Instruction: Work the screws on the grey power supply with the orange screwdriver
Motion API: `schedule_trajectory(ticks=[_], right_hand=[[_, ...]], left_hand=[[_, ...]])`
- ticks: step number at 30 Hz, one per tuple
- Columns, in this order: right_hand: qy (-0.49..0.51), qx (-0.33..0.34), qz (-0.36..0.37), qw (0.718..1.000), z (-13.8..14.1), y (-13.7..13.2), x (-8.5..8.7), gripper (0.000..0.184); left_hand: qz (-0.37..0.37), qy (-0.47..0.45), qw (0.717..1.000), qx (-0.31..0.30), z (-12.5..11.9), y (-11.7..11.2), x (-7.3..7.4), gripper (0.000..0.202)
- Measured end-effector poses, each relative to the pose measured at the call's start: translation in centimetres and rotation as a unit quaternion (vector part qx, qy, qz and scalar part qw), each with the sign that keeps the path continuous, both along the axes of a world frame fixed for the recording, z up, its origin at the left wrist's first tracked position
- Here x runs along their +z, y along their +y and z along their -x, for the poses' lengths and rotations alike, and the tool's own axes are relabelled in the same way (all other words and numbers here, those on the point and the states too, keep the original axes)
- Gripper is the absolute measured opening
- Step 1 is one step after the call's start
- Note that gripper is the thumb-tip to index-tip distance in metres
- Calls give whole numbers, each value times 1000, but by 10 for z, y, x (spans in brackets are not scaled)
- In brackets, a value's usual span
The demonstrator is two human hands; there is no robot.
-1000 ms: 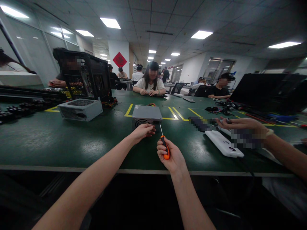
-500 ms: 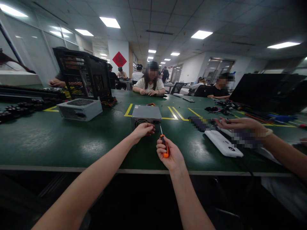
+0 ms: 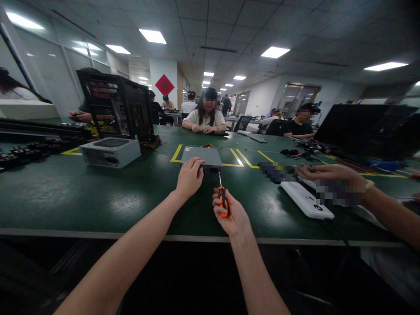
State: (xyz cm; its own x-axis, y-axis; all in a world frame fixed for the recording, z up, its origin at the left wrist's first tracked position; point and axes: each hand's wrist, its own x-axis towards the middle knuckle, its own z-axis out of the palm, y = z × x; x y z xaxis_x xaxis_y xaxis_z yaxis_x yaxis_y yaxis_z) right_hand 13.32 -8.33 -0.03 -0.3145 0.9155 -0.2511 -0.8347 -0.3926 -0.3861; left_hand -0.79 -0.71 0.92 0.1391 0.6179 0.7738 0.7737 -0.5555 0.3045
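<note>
A grey computer power supply (image 3: 211, 154) sits on the green table in front of me, its fan side partly covered by my left hand. My left hand (image 3: 189, 178) grips its front left edge, fingers over the top and thumb down at the front face. Wrapped round the orange and black handle of a screwdriver (image 3: 223, 203) is my right hand (image 3: 234, 215). The screwdriver points away from me, with its shaft at the lower right corner of the power supply's front; whether the tip touches a screw is too small to tell.
Left of me stand a second power supply (image 3: 111, 151) and an open black computer case (image 3: 131, 105). At right lie a white device (image 3: 306, 200) and a co-worker's hand (image 3: 334, 174). A person (image 3: 205, 116) sits across the table. Loose cables (image 3: 298, 153) lie near a dark monitor (image 3: 364, 129).
My left hand has moved from the middle of the power supply's front up onto its top left edge. My right hand keeps the screwdriver at nearly the same spot.
</note>
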Motion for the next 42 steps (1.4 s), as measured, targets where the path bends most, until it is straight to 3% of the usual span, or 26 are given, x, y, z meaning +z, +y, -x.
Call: schedule_trajectory(ticks=[6, 12, 18, 24, 28, 33, 42], right_hand=[[-2, -34, 7, 999, 2, 0, -2, 12], [1, -2, 12, 1000, 2, -1, -1, 19], [-9, -21, -7, 1000, 3, -4, 0, 11], [3, -11, 7, 1000, 2, -3, 0, 18], [9, 5, -5, 1000, 4, -3, 0, 24], [0, -37, 7, 999, 6, -5, 1, 13], [32, 6, -14, 999, 2, -3, -4, 20]], left_hand=[[16, 77, 997, 27, 4, 4, 0, 29], [32, 96, 993, 66, 1, 2, 5, 23], [35, 101, 991, 75, 2, -3, 8, 21], [26, 105, 990, 87, 3, -3, 5, 20], [20, 93, 993, 73, 4, -1, 1, 24], [29, 68, 996, 56, 5, 1, -2, 26], [22, 68, 996, 54, 7, 4, -3, 26]])
